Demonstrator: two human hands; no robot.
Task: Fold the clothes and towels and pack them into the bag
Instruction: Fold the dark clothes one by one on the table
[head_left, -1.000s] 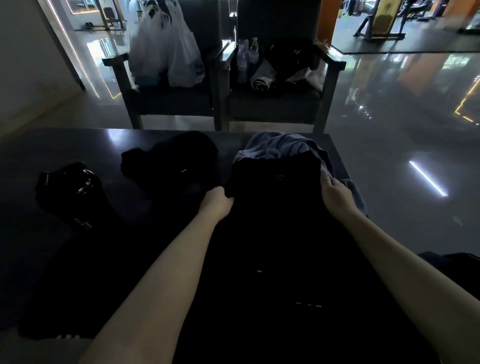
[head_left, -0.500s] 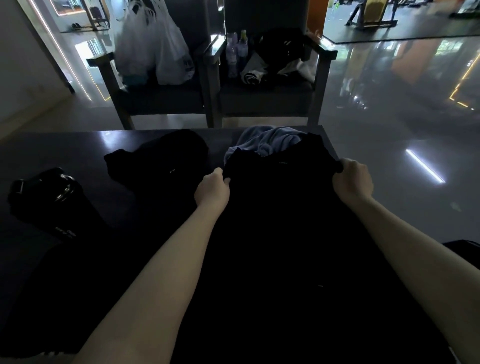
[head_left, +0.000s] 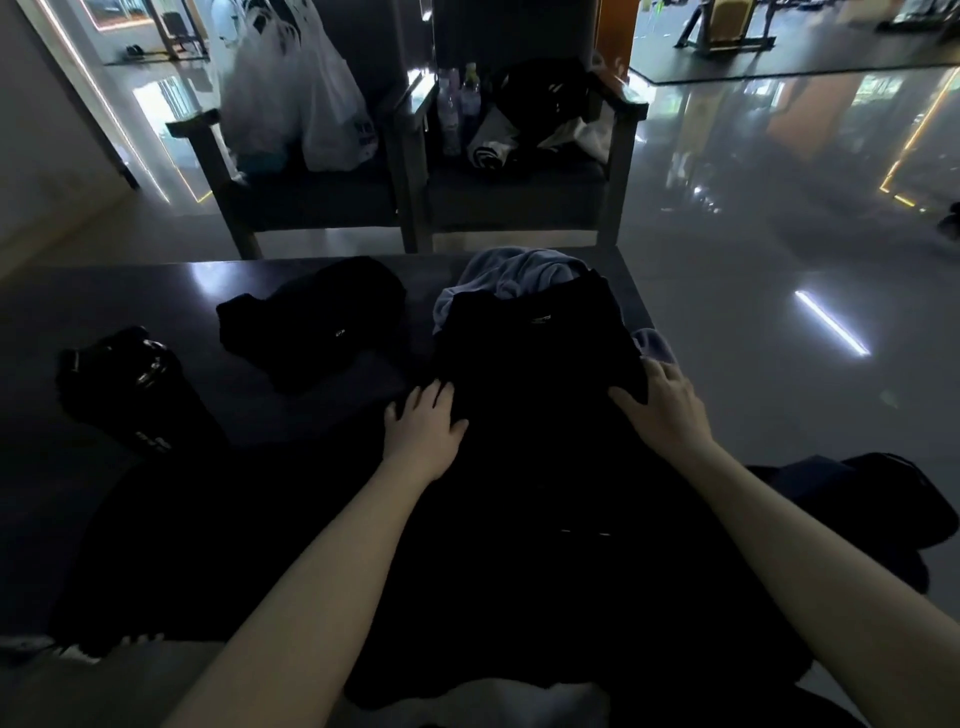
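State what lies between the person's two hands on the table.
The head view shows the black garment spread between the left hand and right hand; both touch it.

The dark table (head_left: 156, 291) and the floor (head_left: 779, 234) at two o'clock are smooth and glossy, the black garment (head_left: 535, 374) at centre is matt cloth, the grey-blue towel (head_left: 519, 270) at twelve softer cloth, and the white bags (head_left: 291, 104) at eleven thin, faintly shiny plastic.
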